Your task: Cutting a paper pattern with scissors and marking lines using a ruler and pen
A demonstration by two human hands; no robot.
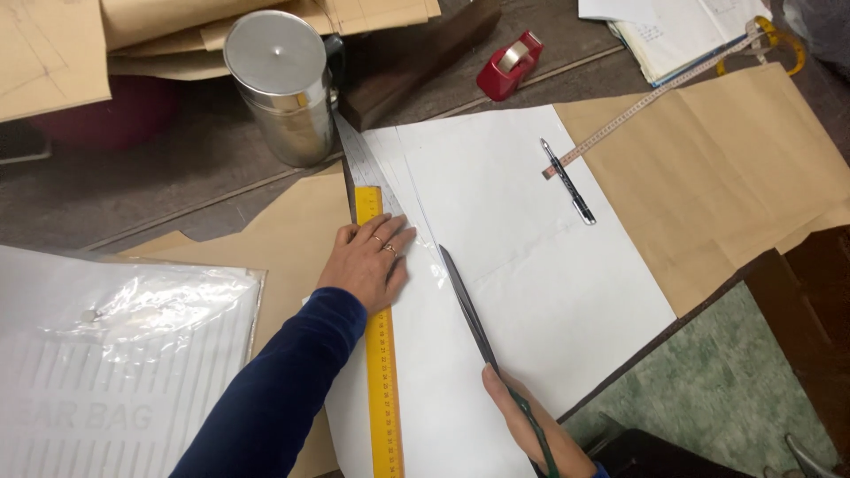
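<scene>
Broadly, the tabletop (159, 177) carried brown paper (735, 168) under a white sheet (531, 265). Along the sheet's left edge lay a yellow ruler (382, 372), pinned by the left hand (367, 261), flat and released. The right hand (531, 429) grasped scissors (469, 310), blades lying on the sheet. A pen (568, 181) rested farther up.

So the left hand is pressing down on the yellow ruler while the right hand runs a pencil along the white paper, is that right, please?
Not quite: the right hand holds long scissors, not a pencil, blades lying on the white paper. The left hand does press on the yellow ruler. The head view shows it.
</scene>
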